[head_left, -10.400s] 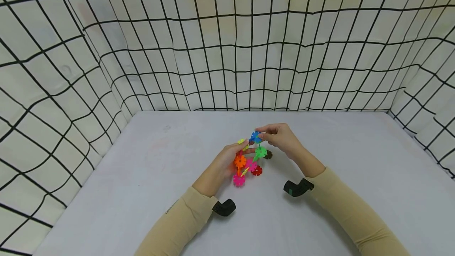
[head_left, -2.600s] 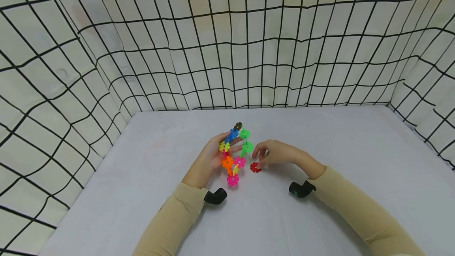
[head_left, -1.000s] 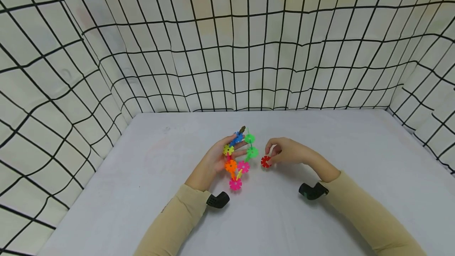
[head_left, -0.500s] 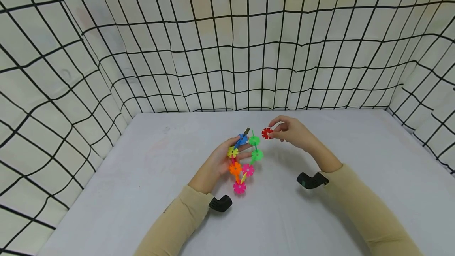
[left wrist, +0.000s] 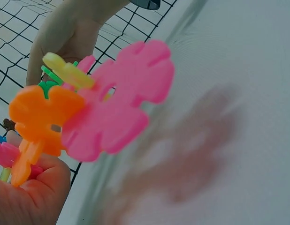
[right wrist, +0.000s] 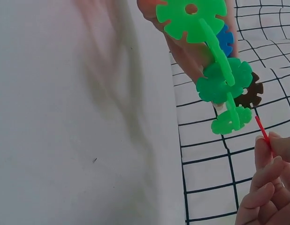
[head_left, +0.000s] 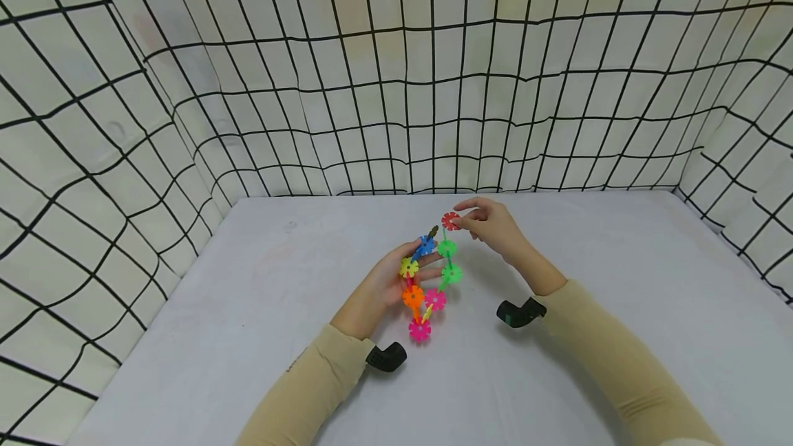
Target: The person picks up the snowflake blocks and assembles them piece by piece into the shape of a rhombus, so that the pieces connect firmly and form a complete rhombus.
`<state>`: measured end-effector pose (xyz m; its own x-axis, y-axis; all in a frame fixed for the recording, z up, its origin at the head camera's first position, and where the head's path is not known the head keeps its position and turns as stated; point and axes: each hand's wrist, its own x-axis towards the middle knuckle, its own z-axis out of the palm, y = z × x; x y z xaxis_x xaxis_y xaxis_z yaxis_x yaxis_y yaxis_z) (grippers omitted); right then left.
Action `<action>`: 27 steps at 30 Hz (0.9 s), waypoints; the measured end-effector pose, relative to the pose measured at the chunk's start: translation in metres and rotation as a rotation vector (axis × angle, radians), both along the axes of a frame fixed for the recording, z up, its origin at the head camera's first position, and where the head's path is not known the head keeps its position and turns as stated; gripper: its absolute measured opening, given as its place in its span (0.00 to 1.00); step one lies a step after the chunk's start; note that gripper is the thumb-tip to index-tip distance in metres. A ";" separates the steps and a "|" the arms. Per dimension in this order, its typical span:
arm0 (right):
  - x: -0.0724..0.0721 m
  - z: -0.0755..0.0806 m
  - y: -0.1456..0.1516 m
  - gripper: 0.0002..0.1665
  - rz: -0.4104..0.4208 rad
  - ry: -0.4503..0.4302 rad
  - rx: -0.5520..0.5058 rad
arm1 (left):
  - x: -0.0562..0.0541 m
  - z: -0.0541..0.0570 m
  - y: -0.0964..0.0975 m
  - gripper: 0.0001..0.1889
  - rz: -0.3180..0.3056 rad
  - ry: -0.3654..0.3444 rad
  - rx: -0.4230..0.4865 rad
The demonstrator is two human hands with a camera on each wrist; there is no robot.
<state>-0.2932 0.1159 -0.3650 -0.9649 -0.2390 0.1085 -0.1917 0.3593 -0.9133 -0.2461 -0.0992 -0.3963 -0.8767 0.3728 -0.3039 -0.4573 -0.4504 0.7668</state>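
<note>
My left hand holds a curved chain of interlocking notched plastic discs above the table, thumb on the blue disc. From there the chain runs down through a yellow disc and an orange disc to a pink disc at the bottom. Its other side rises through another pink disc and several green discs. A dark brown disc sticks out beyond the blue one. Between thumb and forefinger, my right hand pinches a red disc, its edge close to the topmost green disc.
A white cloth-covered table lies under both hands. White walls with a black grid rise at the back and sides. A black wrist-worn piece sits at the left cuff, and a similar one at the right.
The brown disc, on the table at first, now sits at the chain's blue end. My right hand has taken the red disc from the table and brought it up and left to the green end.
</note>
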 end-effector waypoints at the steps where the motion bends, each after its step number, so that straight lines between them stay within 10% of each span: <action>1: -0.001 -0.001 -0.001 0.21 -0.004 0.000 -0.004 | 0.000 0.000 0.000 0.18 -0.001 -0.001 0.002; 27: 0.006 -0.004 -0.021 0.16 0.019 -0.014 -0.062 | 0.001 -0.001 0.005 0.14 0.034 0.005 -0.069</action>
<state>-0.2868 0.0945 -0.3692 -0.9617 -0.2507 0.1105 -0.1855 0.2987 -0.9361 -0.2456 -0.0944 -0.3969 -0.8901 0.3211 -0.3234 -0.4386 -0.4112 0.7991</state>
